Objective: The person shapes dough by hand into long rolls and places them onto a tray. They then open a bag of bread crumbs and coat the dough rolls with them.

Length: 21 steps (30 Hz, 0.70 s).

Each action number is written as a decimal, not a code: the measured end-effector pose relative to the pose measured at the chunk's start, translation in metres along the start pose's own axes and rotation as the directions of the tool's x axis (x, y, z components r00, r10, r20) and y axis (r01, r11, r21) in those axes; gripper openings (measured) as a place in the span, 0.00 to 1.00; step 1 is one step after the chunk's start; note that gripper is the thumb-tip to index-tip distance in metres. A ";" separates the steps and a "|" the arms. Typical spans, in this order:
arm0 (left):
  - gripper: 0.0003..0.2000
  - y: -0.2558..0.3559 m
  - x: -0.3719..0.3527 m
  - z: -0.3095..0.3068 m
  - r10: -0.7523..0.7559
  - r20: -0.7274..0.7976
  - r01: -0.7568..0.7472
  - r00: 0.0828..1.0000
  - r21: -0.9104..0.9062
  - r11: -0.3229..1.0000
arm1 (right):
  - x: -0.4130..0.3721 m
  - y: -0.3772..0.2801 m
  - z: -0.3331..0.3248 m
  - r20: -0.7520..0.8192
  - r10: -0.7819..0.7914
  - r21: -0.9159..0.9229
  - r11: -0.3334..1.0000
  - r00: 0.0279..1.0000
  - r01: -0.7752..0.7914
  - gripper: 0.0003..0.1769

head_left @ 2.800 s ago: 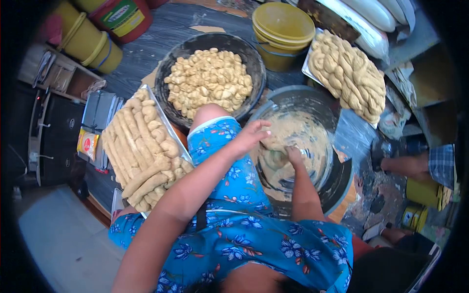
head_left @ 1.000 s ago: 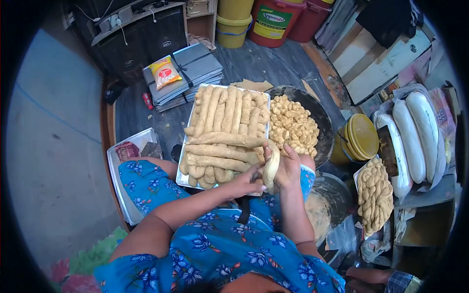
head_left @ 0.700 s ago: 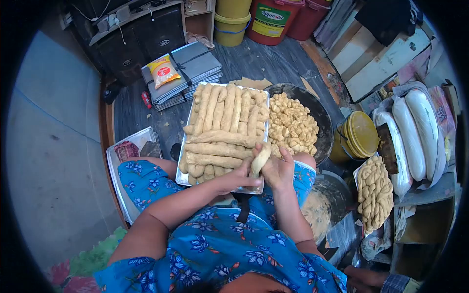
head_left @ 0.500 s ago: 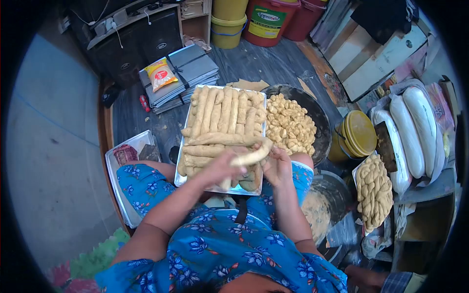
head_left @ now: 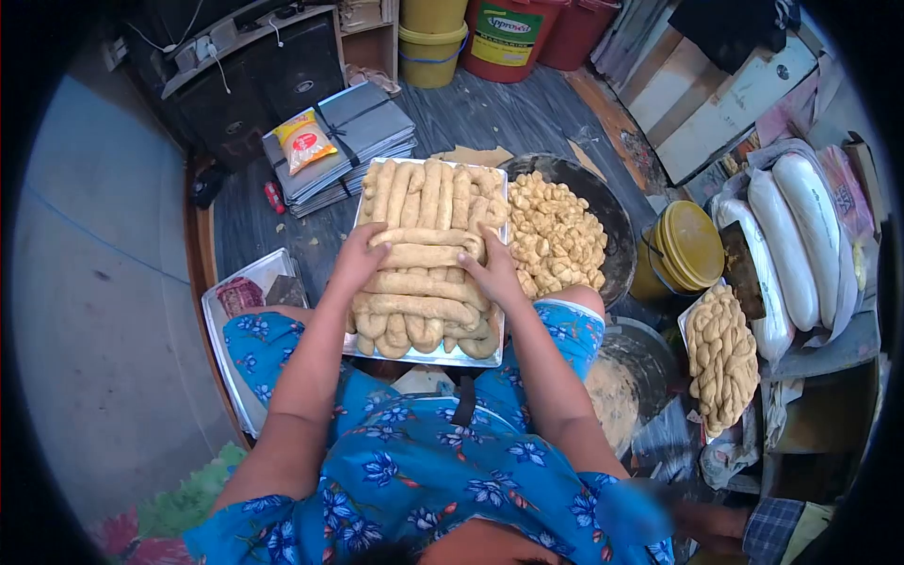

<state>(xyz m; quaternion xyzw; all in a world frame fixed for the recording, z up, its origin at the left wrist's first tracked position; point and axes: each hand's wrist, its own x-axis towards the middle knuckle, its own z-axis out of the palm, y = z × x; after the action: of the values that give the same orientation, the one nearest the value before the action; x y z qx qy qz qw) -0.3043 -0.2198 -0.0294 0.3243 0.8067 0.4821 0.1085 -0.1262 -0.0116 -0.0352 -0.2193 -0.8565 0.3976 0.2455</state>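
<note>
On a metal tray (head_left: 429, 357) lie long rolls of dough, some pointing away from me and others laid crosswise on top. My left hand (head_left: 358, 260) is at the left ends of the upper crosswise rolls, its thumb and fingers pinched around a dough roll (head_left: 424, 255). At the opposite end, my right hand (head_left: 492, 273) grips this same roll between thumb and fingers. More crosswise dough rolls (head_left: 419, 308) sit just nearer to me, with the ends of lower rolls showing at the tray's near side.
A black basin (head_left: 621, 247) of small dough pieces stands right of the tray. Farther right are a yellow bucket (head_left: 692, 247) and braided dough (head_left: 721, 363). Stacked grey trays (head_left: 381, 132) carry a yellow packet (head_left: 304, 141). Another person's checkered sleeve (head_left: 774, 529) shows at lower right.
A bent dough roll held above the tray's right side now lies straight among the crosswise rolls. My left hand moved left and away from me; my right hand moved slightly left and away.
</note>
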 end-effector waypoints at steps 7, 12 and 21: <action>0.12 -0.008 -0.003 -0.012 -0.293 0.107 0.309 0.950 -0.183 0.933 | 0.002 0.025 -0.017 0.135 0.329 0.015 0.943 0.935 -0.334 0.15; 0.11 0.008 -0.006 0.001 0.043 -0.109 0.002 0.993 0.382 0.924 | -0.009 -0.001 -0.022 -0.034 0.023 -0.148 0.989 0.999 -0.028 0.18; 0.28 0.045 -0.022 0.035 0.206 0.291 -0.346 0.934 0.604 0.718 | -0.019 -0.039 0.013 0.257 0.034 -0.568 0.814 0.966 0.122 0.36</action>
<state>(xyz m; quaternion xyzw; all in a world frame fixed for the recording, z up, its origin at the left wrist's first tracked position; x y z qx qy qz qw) -0.2512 -0.1946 -0.0124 0.5061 0.8494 0.1495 -0.0016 -0.1262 -0.0528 -0.0162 -0.2105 -0.9658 0.1373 0.0642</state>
